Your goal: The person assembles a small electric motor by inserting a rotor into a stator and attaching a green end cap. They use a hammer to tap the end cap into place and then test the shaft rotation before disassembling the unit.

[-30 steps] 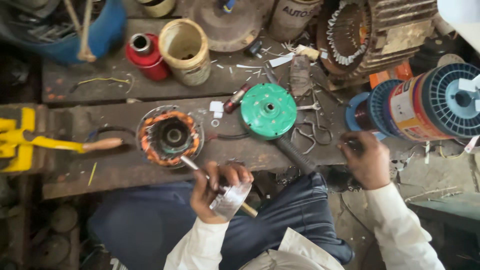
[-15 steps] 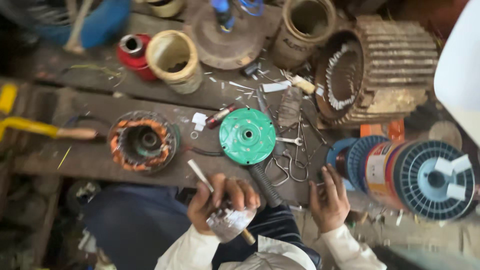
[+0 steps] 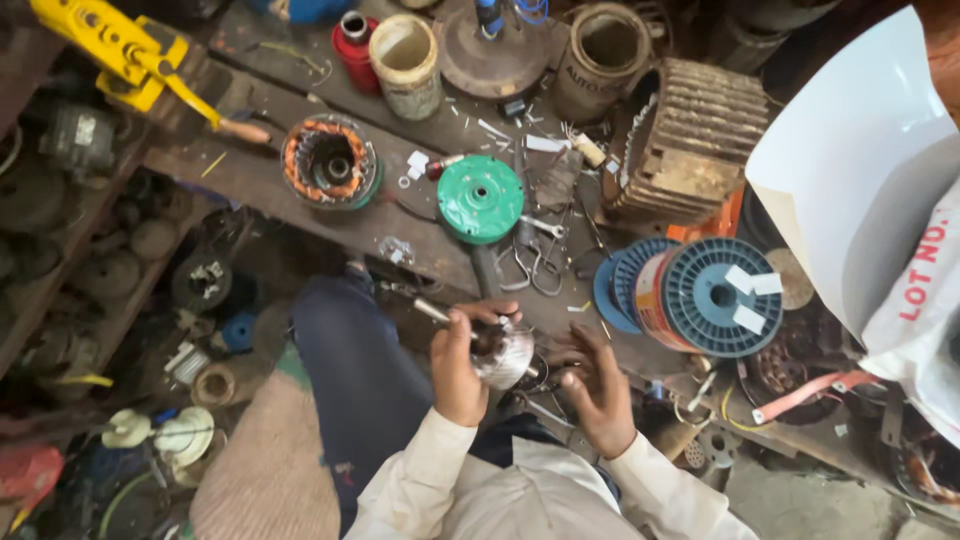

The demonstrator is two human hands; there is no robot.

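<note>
Counter [image 3: 300, 190]: crowded, with stator [image 3: 329, 162], green cover [image 3: 481, 198], blue spool [image 3: 700, 297], tins and loose tools.
Rotor [image 3: 497, 353]: over the lap, below the counter edge, shaft pointing up-left.
Left hand [image 3: 462, 365]: wrapped tight round the rotor.
Right hand [image 3: 597, 385]: open, fingers spread, just beside the rotor.

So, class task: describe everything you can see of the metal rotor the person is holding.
The rotor is a silvery, drum-shaped metal piece on a thin shaft that sticks out up and to the left, so it lies tilted. Its surface looks worn and dull. The left hand grips it from the side, above the person's lap; the right hand is open beside it, and whether it touches is unclear.
</note>
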